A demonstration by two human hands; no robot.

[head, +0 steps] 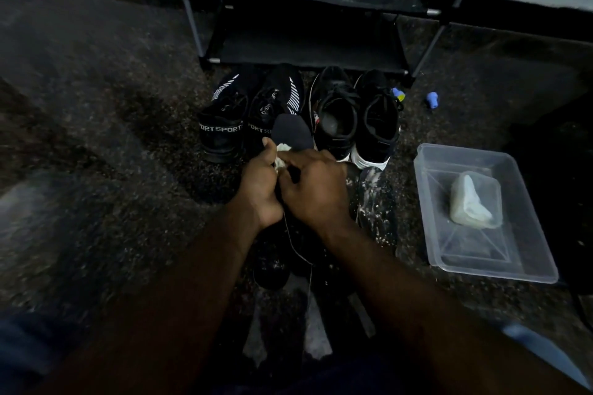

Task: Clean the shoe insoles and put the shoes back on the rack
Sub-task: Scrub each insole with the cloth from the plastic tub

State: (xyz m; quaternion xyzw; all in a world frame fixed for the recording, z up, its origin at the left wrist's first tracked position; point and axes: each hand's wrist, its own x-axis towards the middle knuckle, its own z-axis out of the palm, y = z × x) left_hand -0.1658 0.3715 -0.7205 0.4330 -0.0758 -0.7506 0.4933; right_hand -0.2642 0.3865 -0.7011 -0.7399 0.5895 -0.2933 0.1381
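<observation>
Directions are read from the frame centre. At 6 o'clock, a loose insole (pixel 272 266) lies flat on the floor (pixel 96 138) between the forearms. At 4 o'clock, a foam-flecked insole (pixel 377 202) lies just beside the right wrist.

At centre, the left hand (pixel 260 189) is clamped round the lower end of the held insole (pixel 292 135), whose rounded end points to 12 o'clock. The right hand (pixel 317 189), fingers curled, pinches a white cloth (pixel 284 149) against that insole.

At 3 o'clock, a clear tray (pixel 526 253) holds a pale lump (pixel 471 205).

Beyond the hands, four black shoes stand heels toward the person: the SPORT pair (pixel 221 128) at 11 o'clock and the laced pair (pixel 380 119) at 1 o'clock. Two blue pieces (pixel 431 99) lie near the laced pair.

Farthest, the rack (pixel 305 9) stands at 12 o'clock.
</observation>
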